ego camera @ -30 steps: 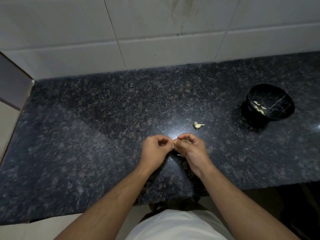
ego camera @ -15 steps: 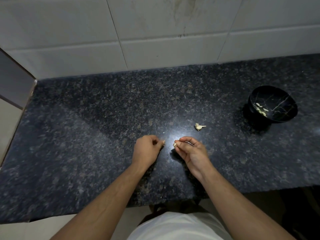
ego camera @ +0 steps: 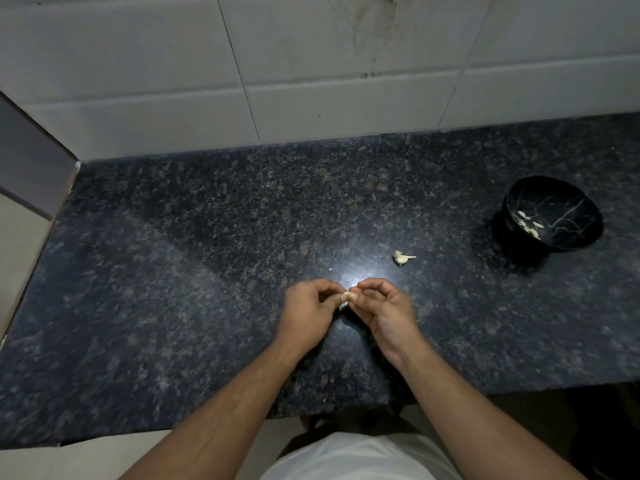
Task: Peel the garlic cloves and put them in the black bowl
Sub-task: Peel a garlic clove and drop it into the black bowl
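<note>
A small pale clove [ego camera: 349, 296] was pinched between curled fingertips of the left hand [ego camera: 308, 311] and right hand [ego camera: 382, 308], knuckles raised over speckled granite [ego camera: 173, 289]. The glossy black bowl [ego camera: 568, 206] was set well right, another clove [ego camera: 401, 258] nearer.

Pale garlic clove [ego camera: 349, 296] pinched between fingertips; black bowl [ego camera: 554, 216] holds peeled cloves [ego camera: 529, 223].

Dark granite countertop [ego camera: 173, 306], black bowl [ego camera: 571, 188], garlic piece [ego camera: 401, 258]

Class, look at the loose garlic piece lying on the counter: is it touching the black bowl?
Apart. The head view shows the loose garlic piece lying on bare counter, with dark granite plainly between it and the black bowl.
</note>
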